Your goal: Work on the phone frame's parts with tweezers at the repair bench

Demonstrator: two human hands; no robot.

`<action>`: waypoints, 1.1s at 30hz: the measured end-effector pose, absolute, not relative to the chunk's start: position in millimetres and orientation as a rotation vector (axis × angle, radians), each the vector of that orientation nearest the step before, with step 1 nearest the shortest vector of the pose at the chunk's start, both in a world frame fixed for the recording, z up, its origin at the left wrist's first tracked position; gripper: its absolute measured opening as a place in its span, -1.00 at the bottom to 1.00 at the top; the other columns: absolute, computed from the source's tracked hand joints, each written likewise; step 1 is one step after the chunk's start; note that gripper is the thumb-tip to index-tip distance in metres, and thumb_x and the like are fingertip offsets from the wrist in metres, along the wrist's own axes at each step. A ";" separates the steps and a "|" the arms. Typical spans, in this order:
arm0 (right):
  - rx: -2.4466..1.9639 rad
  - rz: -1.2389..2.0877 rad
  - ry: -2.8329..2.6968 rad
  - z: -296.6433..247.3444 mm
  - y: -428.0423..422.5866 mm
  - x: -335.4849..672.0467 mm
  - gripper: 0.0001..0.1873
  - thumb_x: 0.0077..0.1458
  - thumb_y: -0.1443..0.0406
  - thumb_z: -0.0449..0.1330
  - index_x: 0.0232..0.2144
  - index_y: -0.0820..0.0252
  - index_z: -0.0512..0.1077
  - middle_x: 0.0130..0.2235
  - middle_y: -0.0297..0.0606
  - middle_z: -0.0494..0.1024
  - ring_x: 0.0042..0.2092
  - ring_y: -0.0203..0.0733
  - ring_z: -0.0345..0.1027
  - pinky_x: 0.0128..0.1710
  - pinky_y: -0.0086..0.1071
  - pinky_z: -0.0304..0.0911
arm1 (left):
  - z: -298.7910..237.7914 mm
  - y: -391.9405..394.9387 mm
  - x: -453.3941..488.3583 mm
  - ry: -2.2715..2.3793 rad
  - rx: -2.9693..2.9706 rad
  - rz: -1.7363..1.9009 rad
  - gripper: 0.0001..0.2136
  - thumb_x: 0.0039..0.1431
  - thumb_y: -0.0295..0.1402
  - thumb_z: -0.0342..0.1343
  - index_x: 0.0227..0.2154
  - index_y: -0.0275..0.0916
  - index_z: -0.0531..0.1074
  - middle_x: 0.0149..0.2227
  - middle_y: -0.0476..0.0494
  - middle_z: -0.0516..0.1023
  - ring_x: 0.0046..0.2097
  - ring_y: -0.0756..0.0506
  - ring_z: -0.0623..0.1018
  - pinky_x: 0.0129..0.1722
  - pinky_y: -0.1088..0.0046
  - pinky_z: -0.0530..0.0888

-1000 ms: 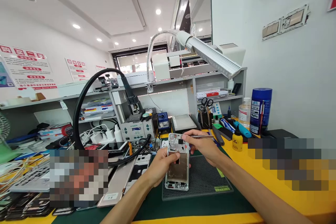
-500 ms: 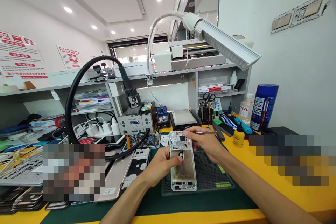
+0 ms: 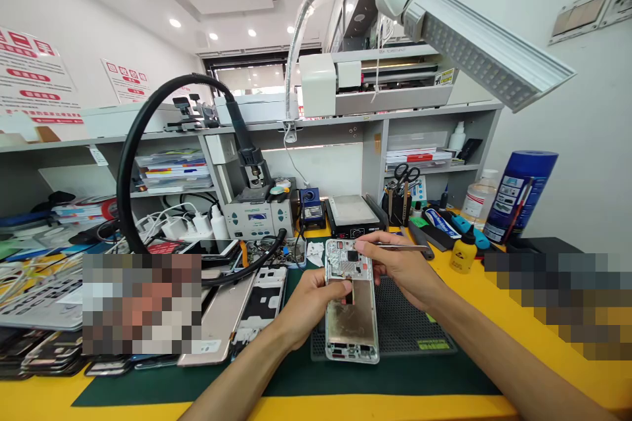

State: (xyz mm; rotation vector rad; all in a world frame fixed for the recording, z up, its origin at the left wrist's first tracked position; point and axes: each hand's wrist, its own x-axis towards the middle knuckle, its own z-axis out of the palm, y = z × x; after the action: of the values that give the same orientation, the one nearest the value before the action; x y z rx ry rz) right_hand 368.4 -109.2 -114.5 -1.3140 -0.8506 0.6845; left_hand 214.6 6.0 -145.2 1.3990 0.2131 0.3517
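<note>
A phone frame (image 3: 353, 322), opened up with its inner metal plate and small parts showing, is held tilted above the black ridged mat (image 3: 405, 322). My left hand (image 3: 313, 302) is closed on the frame's left side, its thumb pressed across the middle beside a small dark piece (image 3: 349, 296). At the upper right edge, my right hand (image 3: 402, 266) touches the frame with thumb and fingers closed. Slim metal tweezers (image 3: 402, 247) lie in that same hand, pointing out to the right. Their tips are hidden, and so are the fingers behind the frame.
A hot-air station (image 3: 257, 214) with a looping black hose (image 3: 126, 177) stands at the back left. Phone parts (image 3: 217, 322) lie to the left. A yellow bottle (image 3: 463, 253), a blue can (image 3: 521, 197) and scissors (image 3: 407, 174) are on the right. A lamp (image 3: 494, 46) hangs overhead.
The camera view has shifted. My left thumb has slid up over part of the small dark piece. Both hands keep hold of the frame, and the tweezers stay in my right hand.
</note>
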 end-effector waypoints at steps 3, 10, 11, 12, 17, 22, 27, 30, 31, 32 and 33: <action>-1.316 0.696 -0.838 -114.5 -108.6 368.7 -0.65 0.02 0.05 0.44 -0.31 0.21 0.59 -0.49 -0.30 0.53 -0.49 -0.32 0.31 -0.60 -0.50 0.27 | -143.1 8.0 211.9 0.183 1.380 0.302 -0.85 0.05 -0.39 0.23 -0.34 -0.33 0.62 -0.32 -0.15 0.60 -0.26 -0.09 0.45 -0.19 0.39 0.33; -1.315 0.712 -0.840 -114.6 -108.5 368.9 -0.63 0.01 0.05 0.45 -0.29 0.22 0.59 -0.42 -0.25 0.56 -0.49 -0.29 0.34 -0.65 -0.47 0.33 | -142.6 9.1 207.9 0.138 1.410 0.257 -0.81 0.02 -0.48 0.25 -0.27 -0.30 0.64 -0.29 -0.10 0.63 -0.28 -0.07 0.47 -0.19 0.41 0.34; -1.312 0.714 -0.842 -114.6 -108.5 368.8 -0.63 0.01 0.05 0.45 -0.29 0.23 0.59 -0.42 -0.24 0.56 -0.49 -0.28 0.34 -0.66 -0.47 0.33 | -142.5 8.4 207.7 0.130 1.413 0.257 -0.81 0.04 -0.47 0.25 -0.25 -0.29 0.64 -0.27 -0.10 0.64 -0.26 -0.08 0.49 -0.18 0.41 0.35; -1.310 0.714 -0.843 -114.7 -108.6 368.9 -0.63 0.01 0.06 0.45 -0.28 0.23 0.59 -0.41 -0.24 0.57 -0.49 -0.28 0.34 -0.66 -0.47 0.33 | -142.4 7.8 207.6 0.122 1.413 0.256 -0.81 0.05 -0.46 0.26 -0.23 -0.28 0.64 -0.25 -0.10 0.65 -0.22 -0.10 0.50 -0.15 0.41 0.36; -1.307 0.694 -0.845 -116.0 -110.4 368.2 -0.64 0.02 0.07 0.44 -0.28 0.23 0.59 -0.43 -0.25 0.56 -0.50 -0.28 0.34 -0.66 -0.47 0.34 | -140.3 5.5 207.3 0.145 1.387 0.264 -0.80 0.07 -0.45 0.28 -0.21 -0.28 0.64 -0.24 -0.13 0.67 -0.15 -0.14 0.54 -0.08 0.38 0.37; -1.319 0.637 -0.855 -116.7 -110.6 364.6 -0.65 0.03 0.07 0.44 -0.27 0.20 0.60 -0.47 -0.30 0.55 -0.57 -0.30 0.32 -0.67 -0.43 0.35 | -136.2 1.2 208.4 0.197 1.344 0.272 -0.74 0.26 -0.20 0.17 -0.21 -0.28 0.65 -0.19 -0.19 0.68 -0.22 -0.09 0.53 -0.17 0.42 0.37; -1.346 0.605 -0.862 -117.8 -109.2 363.9 -0.68 0.03 0.07 0.43 -0.28 0.18 0.60 -0.49 -0.30 0.56 -0.60 -0.29 0.31 -0.68 -0.42 0.31 | -137.6 0.7 208.7 0.203 1.341 0.282 -0.83 0.14 -0.41 0.23 -0.22 -0.25 0.66 -0.23 -0.10 0.68 -0.23 -0.08 0.52 -0.17 0.46 0.36; -1.355 0.572 -0.865 -117.7 -109.8 363.9 -0.68 0.03 0.06 0.43 -0.27 0.16 0.61 -0.50 -0.29 0.56 -0.60 -0.28 0.31 -0.68 -0.41 0.31 | -137.8 0.9 207.1 0.169 1.337 0.252 -0.69 0.06 -0.51 0.23 -0.11 -0.23 0.64 -0.17 -0.12 0.68 -0.11 -0.14 0.54 -0.06 0.41 0.37; -1.360 0.560 -0.870 -117.4 -110.3 363.6 -0.68 0.04 0.06 0.43 -0.27 0.16 0.61 -0.50 -0.30 0.55 -0.60 -0.28 0.30 -0.68 -0.41 0.30 | -137.2 0.7 206.5 0.150 1.335 0.242 -0.67 0.06 -0.50 0.23 -0.08 -0.24 0.63 -0.15 -0.14 0.68 -0.08 -0.16 0.54 -0.03 0.38 0.37; -1.365 0.548 -0.875 -117.1 -110.8 363.2 -0.68 0.04 0.06 0.43 -0.28 0.16 0.61 -0.50 -0.30 0.55 -0.61 -0.28 0.30 -0.68 -0.42 0.30 | -136.6 0.3 206.0 0.131 1.330 0.237 -0.68 0.10 -0.47 0.23 -0.06 -0.24 0.62 -0.13 -0.16 0.67 -0.07 -0.17 0.54 -0.01 0.36 0.37; -1.372 0.537 -0.882 -116.8 -111.5 362.7 -0.68 0.04 0.06 0.43 -0.28 0.15 0.61 -0.50 -0.31 0.55 -0.61 -0.29 0.31 -0.68 -0.42 0.29 | -136.0 0.0 205.7 0.117 1.325 0.236 -0.70 0.16 -0.40 0.22 -0.04 -0.24 0.62 -0.11 -0.18 0.66 -0.07 -0.18 0.54 0.00 0.33 0.37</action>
State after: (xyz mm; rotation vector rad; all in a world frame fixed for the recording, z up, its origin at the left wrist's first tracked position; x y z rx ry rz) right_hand 362.7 -111.5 -116.8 -1.3722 -0.8817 0.5367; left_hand 205.7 0.0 -136.0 1.3250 0.1172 0.2362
